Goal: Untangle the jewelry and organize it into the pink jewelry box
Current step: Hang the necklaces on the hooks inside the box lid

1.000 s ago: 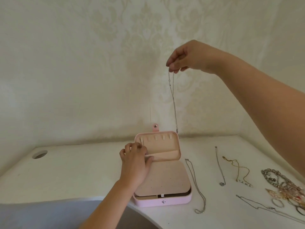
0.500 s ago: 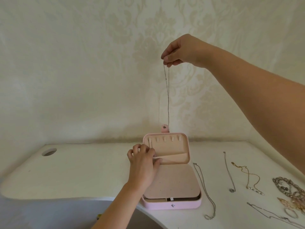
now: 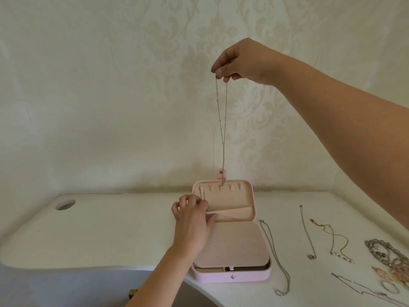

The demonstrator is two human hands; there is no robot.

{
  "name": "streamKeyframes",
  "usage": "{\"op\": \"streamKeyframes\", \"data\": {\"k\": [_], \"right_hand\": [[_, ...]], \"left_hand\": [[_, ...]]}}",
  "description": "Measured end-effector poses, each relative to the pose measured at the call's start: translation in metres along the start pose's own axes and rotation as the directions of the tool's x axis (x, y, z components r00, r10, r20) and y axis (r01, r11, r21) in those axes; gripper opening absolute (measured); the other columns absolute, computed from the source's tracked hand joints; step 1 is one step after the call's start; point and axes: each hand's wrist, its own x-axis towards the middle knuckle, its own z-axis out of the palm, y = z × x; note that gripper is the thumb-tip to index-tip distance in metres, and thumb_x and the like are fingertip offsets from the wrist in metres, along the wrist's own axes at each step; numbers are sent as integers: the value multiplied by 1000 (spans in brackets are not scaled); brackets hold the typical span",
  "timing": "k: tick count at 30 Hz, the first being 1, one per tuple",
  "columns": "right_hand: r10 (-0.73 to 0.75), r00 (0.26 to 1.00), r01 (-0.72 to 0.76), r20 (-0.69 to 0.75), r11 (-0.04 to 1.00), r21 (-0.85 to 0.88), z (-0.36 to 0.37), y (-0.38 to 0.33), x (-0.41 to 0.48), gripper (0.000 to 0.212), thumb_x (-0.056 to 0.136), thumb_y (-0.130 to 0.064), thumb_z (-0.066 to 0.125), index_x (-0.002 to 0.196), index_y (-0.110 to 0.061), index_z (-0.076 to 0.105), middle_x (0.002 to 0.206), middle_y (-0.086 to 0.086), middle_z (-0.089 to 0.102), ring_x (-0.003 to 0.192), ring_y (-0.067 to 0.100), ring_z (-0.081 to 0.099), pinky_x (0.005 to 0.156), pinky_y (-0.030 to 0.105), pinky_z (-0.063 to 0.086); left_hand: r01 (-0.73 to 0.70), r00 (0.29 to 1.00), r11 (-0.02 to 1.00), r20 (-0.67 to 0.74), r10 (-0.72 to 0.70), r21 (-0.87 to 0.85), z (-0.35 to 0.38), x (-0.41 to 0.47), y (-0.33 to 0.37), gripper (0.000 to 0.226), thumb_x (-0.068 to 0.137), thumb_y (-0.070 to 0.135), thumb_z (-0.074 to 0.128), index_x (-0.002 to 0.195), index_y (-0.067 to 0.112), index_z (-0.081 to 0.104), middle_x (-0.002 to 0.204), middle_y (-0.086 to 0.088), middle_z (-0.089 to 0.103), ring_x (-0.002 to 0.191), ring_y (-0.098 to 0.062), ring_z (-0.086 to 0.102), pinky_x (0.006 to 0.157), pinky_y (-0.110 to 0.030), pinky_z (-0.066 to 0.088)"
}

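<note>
Two bare hands, left hand (image 3: 192, 224), right hand (image 3: 241, 60); bare forearms (image 3: 332, 111)

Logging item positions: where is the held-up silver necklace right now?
Head view, centre: the silver necklace hangs from the right hand, above the open pink jewelry box, its lower end at the lid's hooks.

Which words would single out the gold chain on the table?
Find the open pink jewelry box on the white table. Going right from it lie two long silver necklaces, then the thin gold chain. It alone is yellow and kinked.
</note>
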Motion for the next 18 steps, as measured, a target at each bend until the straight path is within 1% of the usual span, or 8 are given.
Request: {"op": "streamKeyframes", "data": {"k": [3,6,9,15,18], "right_hand": [[-6,999,6,34,1000,4,6,3,-5,19,86,-7,64,104,-5,68,84,-1,67,69,2,61,73,15,49],[-18,997,15,71,999,38,14,10,-11,16,85,-6,65,101,-6,68,81,-1,67,67,1,61,74,18,49],[-27,995,24,99,999,35,20,14,-15,14,85,-6,65,99,-7,68,79,-2,66,65,1,61,70,16,48],[-10,991,1,131,998,70,29,22,-18,14,84,-5,66,97,-7,68,81,2,67,72,7,65,75,19,51],[3,991,-11,135,998,55,32,25,-21,17,83,-6,68,100,-7,68,80,3,68,73,8,65,74,16,51]], "left_hand": [[1,1000,1000,-3,-1,-7,0,0,-1,26,60,41,82,66,24,62,81,2,57,84,-26,56,77,-34,23],[-4,1000,1000,-6,4,1,0,0,-1,26,60,42,81,66,25,62,81,3,57,84,-25,55,77,-34,23],[-1,1000,1000,-6,1,-7,0,-1,-1,26,61,41,82,67,25,62,82,3,57,85,-25,55,77,-34,23],[-1,1000,999,-4,1,-33,-1,-1,-2,24,65,41,79,69,24,63,85,3,56,88,-24,53,79,-34,23],[3,1000,999,3,-3,-42,-1,-1,-2,24,65,40,79,68,23,63,86,2,56,88,-25,53,80,-33,23]]}}
